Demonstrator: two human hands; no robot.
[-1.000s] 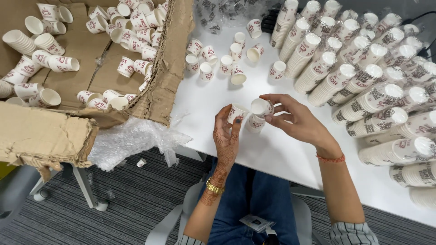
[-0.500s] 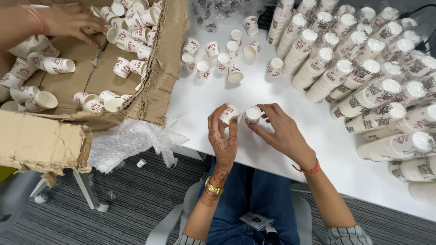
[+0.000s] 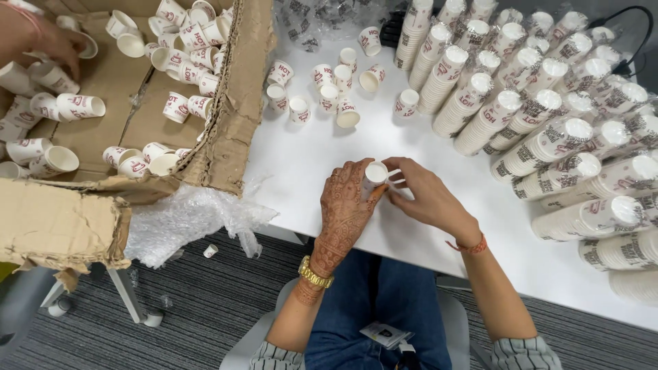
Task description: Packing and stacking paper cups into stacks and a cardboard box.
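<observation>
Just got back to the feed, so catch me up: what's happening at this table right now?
A seated person holds a small paper cup in the left hand over the white table, with the right hand touching it from the side. Loose cups stand farther back on the table, and long nested stacks of cups lie to the right. On the left, an open cardboard box holds scattered cups, where another person's hand reaches in. Bubble wrap hangs under the box.
</observation>
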